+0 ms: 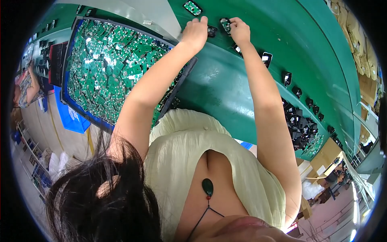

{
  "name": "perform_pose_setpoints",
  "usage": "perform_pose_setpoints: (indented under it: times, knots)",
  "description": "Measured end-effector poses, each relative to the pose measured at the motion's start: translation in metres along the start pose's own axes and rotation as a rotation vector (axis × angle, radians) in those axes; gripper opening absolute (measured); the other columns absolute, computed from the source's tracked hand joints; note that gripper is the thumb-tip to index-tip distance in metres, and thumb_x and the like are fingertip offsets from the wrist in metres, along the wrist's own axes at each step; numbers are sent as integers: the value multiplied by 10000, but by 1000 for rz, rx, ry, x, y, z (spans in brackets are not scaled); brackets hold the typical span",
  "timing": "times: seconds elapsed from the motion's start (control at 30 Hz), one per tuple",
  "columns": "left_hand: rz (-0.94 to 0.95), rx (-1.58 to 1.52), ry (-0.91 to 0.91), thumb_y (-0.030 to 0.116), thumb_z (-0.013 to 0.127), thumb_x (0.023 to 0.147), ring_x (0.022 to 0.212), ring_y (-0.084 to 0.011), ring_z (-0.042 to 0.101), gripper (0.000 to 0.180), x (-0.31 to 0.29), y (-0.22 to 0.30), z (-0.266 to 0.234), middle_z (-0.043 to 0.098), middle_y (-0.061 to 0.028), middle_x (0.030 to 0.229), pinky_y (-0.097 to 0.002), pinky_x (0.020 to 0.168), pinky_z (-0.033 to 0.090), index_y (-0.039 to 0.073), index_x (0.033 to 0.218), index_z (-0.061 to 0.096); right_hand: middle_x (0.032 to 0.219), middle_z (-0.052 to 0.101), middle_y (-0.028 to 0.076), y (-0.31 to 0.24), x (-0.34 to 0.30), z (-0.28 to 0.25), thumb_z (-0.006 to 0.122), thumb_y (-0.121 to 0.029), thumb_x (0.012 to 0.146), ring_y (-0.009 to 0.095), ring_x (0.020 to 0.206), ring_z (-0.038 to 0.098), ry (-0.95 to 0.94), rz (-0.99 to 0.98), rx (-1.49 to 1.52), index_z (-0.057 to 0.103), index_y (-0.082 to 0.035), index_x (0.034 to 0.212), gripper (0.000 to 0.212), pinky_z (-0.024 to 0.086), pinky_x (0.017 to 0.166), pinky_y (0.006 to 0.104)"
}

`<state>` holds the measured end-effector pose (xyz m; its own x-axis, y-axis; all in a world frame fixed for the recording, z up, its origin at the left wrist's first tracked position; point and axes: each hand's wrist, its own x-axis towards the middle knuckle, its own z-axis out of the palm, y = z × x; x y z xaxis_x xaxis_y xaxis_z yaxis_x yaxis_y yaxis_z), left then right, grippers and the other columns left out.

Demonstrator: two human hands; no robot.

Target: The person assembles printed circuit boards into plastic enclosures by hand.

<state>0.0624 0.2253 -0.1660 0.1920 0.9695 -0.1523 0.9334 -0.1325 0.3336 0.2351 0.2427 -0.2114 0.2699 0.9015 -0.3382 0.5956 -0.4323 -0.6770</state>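
Observation:
My right hand (240, 32) pinches the edge of a black plastic housing with a green circuit board (225, 26) in it, over the green bench. To its left, my left hand (195, 34) has its fingers curled together; whatever they hold is hidden. A small black housing (211, 31) lies right beside the left hand, on its right side. Beyond the hands, another housing with a green board (192, 7) lies on the bench. Just below the right hand, a small housing with a pale face (238, 49) is partly covered by my wrist.
A large dark-rimmed tray (64, 76) heaped with green circuit boards stands at my left. Single black housings (287, 78) form a line down the green belt (318, 52) on the right, beside a pile of black housings (300, 127). A person (28, 86) sits at far left.

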Motion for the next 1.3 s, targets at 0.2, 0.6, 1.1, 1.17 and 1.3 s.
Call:
perform_pose_setpoints:
  times: [0.2, 0.6, 1.1, 1.17, 1.3]
  knots:
    - [118, -856, -42, 102, 619, 736, 690, -214, 546, 216, -111, 2, -69, 534, -110, 818, -322, 636, 452, 26, 929, 558, 901, 609, -16, -20, -19, 0, 518, -51, 690, 159, 933, 534, -89, -797, -685, 629, -191, 852, 242, 403, 804, 317]
    - [-694, -1288, 281, 204, 560, 842, 774, -101, 529, 311, -253, -135, -60, 578, -52, 891, -233, 677, 425, -27, 1038, 492, 1065, 525, 132, -110, -183, 68, 593, -177, 787, 292, 985, 508, -206, -1061, 78, 508, -90, 1094, 331, 422, 847, 375]
    - [-602, -1115, 563, 259, 483, 880, 1227, -304, 295, 318, -227, -119, -26, 352, -213, 1284, -339, 996, 256, -7, 1052, 509, 1246, 372, 106, -126, -243, 133, 595, -247, 759, 358, 1068, 421, -247, -471, -398, 409, -244, 1247, 522, 384, 836, 488]
    - [-630, -1346, 513, 259, 466, 894, 1055, -229, 439, 335, -224, -116, -12, 459, -144, 1156, -316, 893, 352, 6, 1114, 464, 1225, 395, 112, -125, -242, 131, 594, -221, 757, 352, 1057, 443, -260, -443, -324, 408, -238, 1244, 522, 400, 835, 467]
    - [-669, -1715, 452, 244, 433, 916, 789, -114, 503, 305, -215, -85, -54, 536, -47, 950, -253, 699, 418, 30, 1133, 434, 1131, 478, 142, -114, -224, 125, 584, -160, 777, 231, 981, 536, -298, -360, 100, 426, -197, 1235, 486, 445, 804, 346]
